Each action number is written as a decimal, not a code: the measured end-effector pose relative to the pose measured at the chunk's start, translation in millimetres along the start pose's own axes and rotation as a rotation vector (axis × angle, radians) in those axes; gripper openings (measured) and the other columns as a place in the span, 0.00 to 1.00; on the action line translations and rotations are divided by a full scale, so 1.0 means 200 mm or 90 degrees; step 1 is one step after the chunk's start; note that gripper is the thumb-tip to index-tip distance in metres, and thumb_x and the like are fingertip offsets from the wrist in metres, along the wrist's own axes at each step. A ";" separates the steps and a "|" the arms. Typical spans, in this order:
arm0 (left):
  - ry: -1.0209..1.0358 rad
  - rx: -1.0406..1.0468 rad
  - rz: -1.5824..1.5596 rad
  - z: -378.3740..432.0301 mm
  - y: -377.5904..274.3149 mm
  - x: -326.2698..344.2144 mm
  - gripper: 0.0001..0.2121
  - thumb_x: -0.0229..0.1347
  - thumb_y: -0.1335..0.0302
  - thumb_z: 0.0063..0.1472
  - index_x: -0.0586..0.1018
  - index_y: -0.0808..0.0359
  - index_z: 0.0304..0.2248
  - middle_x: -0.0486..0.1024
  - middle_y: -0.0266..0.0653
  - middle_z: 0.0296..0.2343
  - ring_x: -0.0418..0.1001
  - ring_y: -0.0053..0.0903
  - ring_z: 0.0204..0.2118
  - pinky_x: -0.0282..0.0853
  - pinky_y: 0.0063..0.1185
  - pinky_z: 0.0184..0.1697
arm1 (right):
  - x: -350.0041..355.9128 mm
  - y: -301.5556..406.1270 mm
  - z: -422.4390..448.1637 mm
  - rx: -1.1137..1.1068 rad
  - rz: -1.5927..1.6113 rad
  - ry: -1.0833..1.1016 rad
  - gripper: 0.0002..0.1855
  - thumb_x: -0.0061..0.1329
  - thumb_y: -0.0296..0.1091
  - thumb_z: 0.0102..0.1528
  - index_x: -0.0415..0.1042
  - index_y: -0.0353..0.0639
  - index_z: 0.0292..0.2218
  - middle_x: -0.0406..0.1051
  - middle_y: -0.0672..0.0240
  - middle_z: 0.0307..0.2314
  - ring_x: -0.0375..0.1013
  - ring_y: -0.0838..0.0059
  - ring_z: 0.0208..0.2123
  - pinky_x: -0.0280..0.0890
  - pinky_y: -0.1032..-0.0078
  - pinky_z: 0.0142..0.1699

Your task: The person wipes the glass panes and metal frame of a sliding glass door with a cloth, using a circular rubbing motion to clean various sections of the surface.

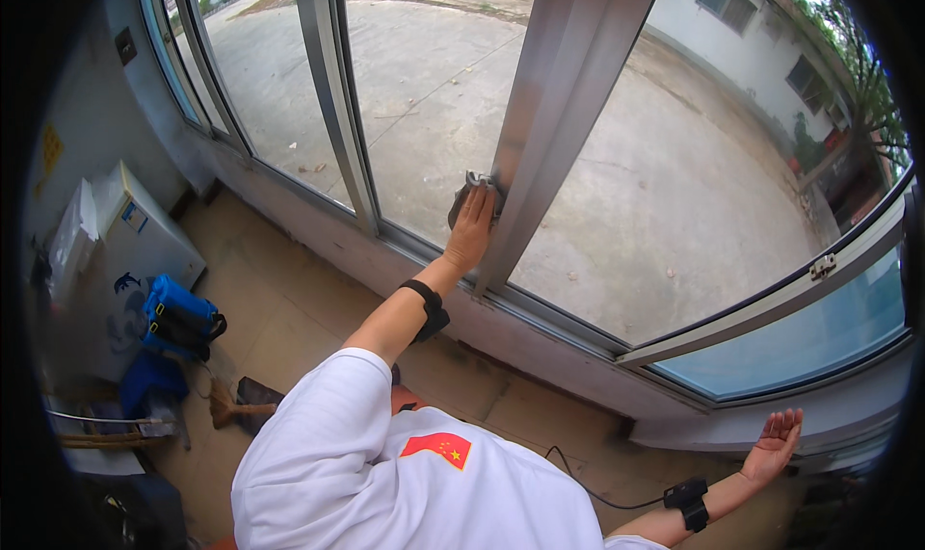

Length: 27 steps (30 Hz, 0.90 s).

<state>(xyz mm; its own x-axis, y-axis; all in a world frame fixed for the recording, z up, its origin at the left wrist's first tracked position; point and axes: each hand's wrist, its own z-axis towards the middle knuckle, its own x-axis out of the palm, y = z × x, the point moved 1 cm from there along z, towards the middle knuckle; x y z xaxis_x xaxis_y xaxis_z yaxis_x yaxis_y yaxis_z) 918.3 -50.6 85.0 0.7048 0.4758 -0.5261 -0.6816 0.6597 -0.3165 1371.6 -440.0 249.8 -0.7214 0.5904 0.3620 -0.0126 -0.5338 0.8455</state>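
My left hand [473, 221] is raised to the window, fingers extended over a bunched grey cloth [458, 205]. The cloth lies against the lower part of a glass pane, beside a wide metal window post [553, 116]. Part of the cloth is hidden under the hand. Out at the lower right, my right hand [775, 445] is held away from the body, palm showing and holding nothing. It is below the bluish window pane [795, 355]. Each forearm wears a black strap with a small device; a black cable runs from the right one.
The metal window sill track [564, 319] runs across the view, with a latch [822, 267] on the right frame. At left are a white chest freezer [155, 239], a blue bag [181, 311] and a straw broom [224, 403] on the tiled floor. Outside lies a concrete yard.
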 end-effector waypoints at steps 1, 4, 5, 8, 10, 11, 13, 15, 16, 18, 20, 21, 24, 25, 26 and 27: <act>0.001 -0.001 -0.002 0.00 -0.01 -0.01 0.24 0.44 0.83 0.47 0.56 0.75 0.47 0.50 0.55 0.48 0.48 0.46 0.52 0.50 0.31 0.53 | 0.05 -0.01 -0.02 -0.010 0.016 0.006 0.18 0.34 0.37 0.55 0.58 0.38 0.46 0.67 0.67 0.35 0.67 0.79 0.33 0.63 0.81 0.41; -0.062 0.027 -0.035 0.12 -0.04 -0.07 0.24 0.43 0.84 0.47 0.56 0.76 0.47 0.51 0.56 0.48 0.49 0.45 0.52 0.50 0.30 0.53 | 0.14 -0.10 -0.08 0.013 0.021 -0.011 0.17 0.35 0.36 0.55 0.60 0.38 0.45 0.67 0.68 0.34 0.68 0.79 0.32 0.63 0.81 0.41; -0.095 0.049 -0.050 0.22 -0.06 -0.10 0.25 0.42 0.85 0.47 0.56 0.75 0.47 0.52 0.55 0.48 0.50 0.45 0.52 0.50 0.30 0.53 | 0.15 -0.13 -0.10 0.033 0.025 -0.032 0.17 0.35 0.36 0.55 0.60 0.38 0.44 0.68 0.68 0.33 0.68 0.79 0.32 0.63 0.81 0.42; -0.158 0.126 -0.089 0.58 -0.15 -0.32 0.27 0.42 0.86 0.44 0.56 0.75 0.48 0.52 0.53 0.49 0.49 0.45 0.52 0.50 0.30 0.53 | 0.15 -0.18 -0.13 0.045 0.044 -0.049 0.16 0.35 0.36 0.55 0.60 0.38 0.44 0.68 0.68 0.32 0.68 0.79 0.31 0.63 0.81 0.42; -0.217 0.191 -0.097 0.79 -0.17 -0.42 0.27 0.43 0.86 0.45 0.56 0.74 0.48 0.54 0.52 0.48 0.50 0.45 0.52 0.50 0.30 0.52 | 0.13 -0.17 -0.14 0.050 0.055 -0.055 0.17 0.35 0.36 0.55 0.60 0.38 0.44 0.68 0.68 0.32 0.68 0.79 0.31 0.63 0.81 0.42; -0.234 0.195 -0.100 0.86 -0.20 -0.47 0.27 0.44 0.86 0.45 0.55 0.74 0.49 0.54 0.52 0.48 0.49 0.45 0.52 0.50 0.30 0.52 | 0.12 -0.15 -0.14 0.035 0.054 -0.049 0.17 0.35 0.36 0.55 0.60 0.38 0.44 0.68 0.68 0.33 0.68 0.79 0.31 0.63 0.81 0.42; -0.284 0.188 -0.070 0.92 -0.21 -0.50 0.28 0.44 0.85 0.45 0.54 0.73 0.49 0.55 0.51 0.48 0.48 0.45 0.53 0.49 0.31 0.52 | 0.11 -0.12 -0.16 0.021 0.051 -0.043 0.17 0.35 0.36 0.55 0.60 0.38 0.44 0.68 0.69 0.33 0.68 0.79 0.32 0.63 0.81 0.42; -0.278 0.159 -0.106 0.87 -0.20 -0.42 0.28 0.44 0.84 0.46 0.53 0.73 0.50 0.54 0.52 0.48 0.47 0.45 0.53 0.46 0.31 0.53 | 0.11 -0.09 -0.18 -0.005 0.047 -0.069 0.18 0.34 0.37 0.55 0.59 0.38 0.45 0.68 0.69 0.33 0.67 0.78 0.32 0.62 0.81 0.42; -0.275 0.132 -0.139 0.82 -0.18 -0.38 0.27 0.43 0.82 0.48 0.52 0.73 0.50 0.53 0.53 0.48 0.45 0.44 0.54 0.44 0.31 0.54 | 0.09 -0.09 -0.19 -0.002 0.058 -0.063 0.18 0.34 0.37 0.55 0.59 0.39 0.45 0.68 0.70 0.33 0.67 0.79 0.32 0.63 0.81 0.42; -0.265 0.088 -0.138 0.65 -0.15 -0.26 0.27 0.43 0.82 0.48 0.51 0.73 0.50 0.52 0.54 0.49 0.45 0.45 0.54 0.43 0.32 0.54 | 0.06 -0.09 -0.22 0.001 0.068 -0.077 0.18 0.34 0.37 0.55 0.59 0.39 0.45 0.68 0.70 0.33 0.67 0.79 0.32 0.63 0.81 0.41; -0.240 0.008 -0.147 0.47 -0.11 -0.12 0.27 0.43 0.82 0.48 0.51 0.74 0.50 0.50 0.54 0.49 0.43 0.46 0.54 0.42 0.32 0.54 | 0.05 -0.09 -0.23 -0.001 0.076 -0.090 0.18 0.35 0.37 0.55 0.59 0.39 0.45 0.68 0.70 0.33 0.67 0.79 0.32 0.63 0.81 0.41; -0.223 -0.028 -0.152 0.37 -0.07 -0.08 0.27 0.43 0.82 0.48 0.51 0.74 0.50 0.49 0.53 0.50 0.41 0.47 0.55 0.41 0.33 0.55 | 0.05 -0.11 -0.23 0.010 0.077 -0.096 0.17 0.35 0.36 0.55 0.59 0.39 0.45 0.68 0.70 0.33 0.67 0.79 0.32 0.64 0.81 0.41; -0.192 -0.081 -0.097 0.10 -0.05 0.02 0.27 0.46 0.80 0.48 0.53 0.70 0.50 0.51 0.52 0.48 0.47 0.47 0.51 0.47 0.32 0.52 | 0.09 -0.12 -0.24 0.035 0.070 -0.103 0.17 0.35 0.36 0.55 0.59 0.39 0.45 0.68 0.70 0.32 0.67 0.80 0.31 0.64 0.81 0.40; -0.165 -0.146 -0.050 0.01 -0.05 0.06 0.27 0.47 0.80 0.48 0.54 0.69 0.50 0.52 0.52 0.46 0.50 0.47 0.49 0.49 0.31 0.51 | 0.11 -0.13 -0.25 0.050 0.073 -0.103 0.17 0.35 0.36 0.55 0.59 0.39 0.45 0.68 0.70 0.31 0.68 0.80 0.31 0.64 0.81 0.40; -0.138 -0.210 -0.002 -0.07 -0.04 0.10 0.28 0.48 0.81 0.47 0.55 0.68 0.50 0.53 0.52 0.44 0.52 0.46 0.47 0.50 0.31 0.50 | 0.12 -0.14 -0.25 0.049 0.070 -0.099 0.17 0.35 0.36 0.55 0.59 0.39 0.45 0.68 0.70 0.31 0.68 0.80 0.31 0.64 0.81 0.40; -0.142 -0.213 -0.005 -0.15 -0.04 0.15 0.28 0.48 0.81 0.47 0.55 0.68 0.50 0.53 0.52 0.44 0.52 0.46 0.47 0.50 0.31 0.50 | 0.11 -0.14 -0.25 0.055 0.061 -0.098 0.17 0.35 0.36 0.55 0.60 0.39 0.45 0.68 0.70 0.31 0.67 0.80 0.30 0.64 0.81 0.39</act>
<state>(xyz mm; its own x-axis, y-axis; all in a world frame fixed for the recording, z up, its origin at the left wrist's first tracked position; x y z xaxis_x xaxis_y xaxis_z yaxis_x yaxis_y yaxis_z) 939.0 -59.6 48.0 0.7099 0.6110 -0.3502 -0.6769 0.4546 -0.5790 1320.6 -441.5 214.0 -0.6021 0.6286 0.4923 0.1147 -0.5422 0.8324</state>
